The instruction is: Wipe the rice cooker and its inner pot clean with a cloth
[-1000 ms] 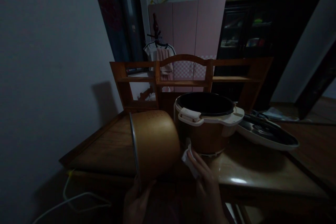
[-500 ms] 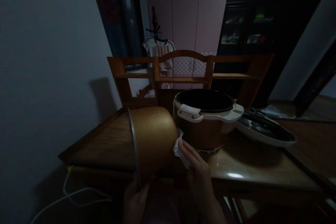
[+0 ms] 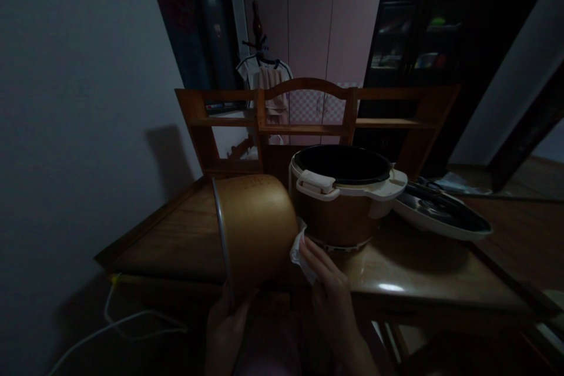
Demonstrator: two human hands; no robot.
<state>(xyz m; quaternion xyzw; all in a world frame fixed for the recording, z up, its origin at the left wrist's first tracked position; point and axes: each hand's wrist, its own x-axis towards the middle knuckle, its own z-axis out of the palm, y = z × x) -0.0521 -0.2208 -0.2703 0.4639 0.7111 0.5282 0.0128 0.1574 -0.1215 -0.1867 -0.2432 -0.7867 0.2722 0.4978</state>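
1. While the golden pot is tilting on its side near the desk's front edge, its mouth is facing left and its base right, probably so the outer wall is staying within easy reach. Whether it is resting on the wood, I cannot tell.
2. The left hand is gripping the rim from below, thumb along the outside, other fingers partly hiding behind. That low hold is likely leaving the rounded side free.
3. The right hand is pinching a white cloth in narrowed fingers, and the cloth is apparently touching the pot where side and base are meeting.
4. Just behind and to the right, the cooker is standing upright with its top gaping; perhaps it is sitting back to give both hands the front.
5. The lid is lying beside the cooker, reaching toward the right edge; I cannot tell whether they are joining.
6. Room is opening on the left, toward the wall, and along the shiny right front. The shelf is closing off the back, while pot and cooker are leaving little gap between them.
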